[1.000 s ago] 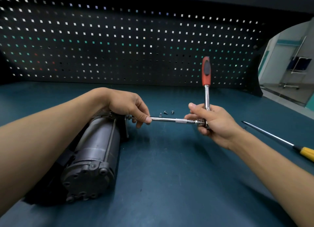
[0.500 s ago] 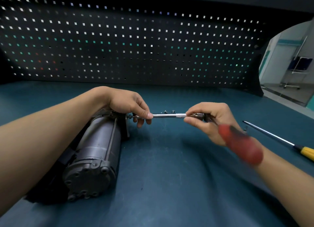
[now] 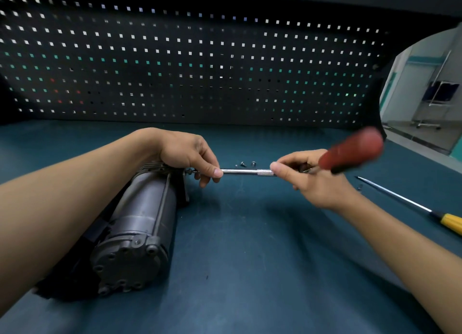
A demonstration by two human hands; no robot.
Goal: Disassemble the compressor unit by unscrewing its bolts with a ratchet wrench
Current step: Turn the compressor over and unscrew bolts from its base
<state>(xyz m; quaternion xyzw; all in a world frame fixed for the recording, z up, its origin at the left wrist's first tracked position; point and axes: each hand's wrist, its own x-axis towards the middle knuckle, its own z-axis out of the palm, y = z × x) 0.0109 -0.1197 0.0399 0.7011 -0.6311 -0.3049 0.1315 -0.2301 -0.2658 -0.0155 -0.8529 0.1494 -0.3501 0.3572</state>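
Teal worktop point(image 3: 250, 258) w/ pegboard point(image 3: 200, 71) behind; compressor point(image 3: 140, 221) lies at left. Left hand point(image 3: 185, 151) pinches the bar point(image 3: 240, 171) near the bolt point(image 3: 190, 171). Right hand point(image 3: 307, 181) has its grip clenched on the ratchet point(image 3: 350, 151) head. Keep bar straight on bolt, short swings, so it does not slip.

One compressor point(image 3: 140, 221), one ratchet wrench point(image 3: 246, 171), one screwdriver point(image 3: 400, 198), left hand point(image 3: 185, 151), right hand point(image 3: 317, 183) — perhaps three loose bolts point(image 3: 242, 163)

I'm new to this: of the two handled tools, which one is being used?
The red-handled ratchet wrench, gripped by the right hand, its extension bar pinched by the left hand; the yellow-handled screwdriver lies untouched on the bench.
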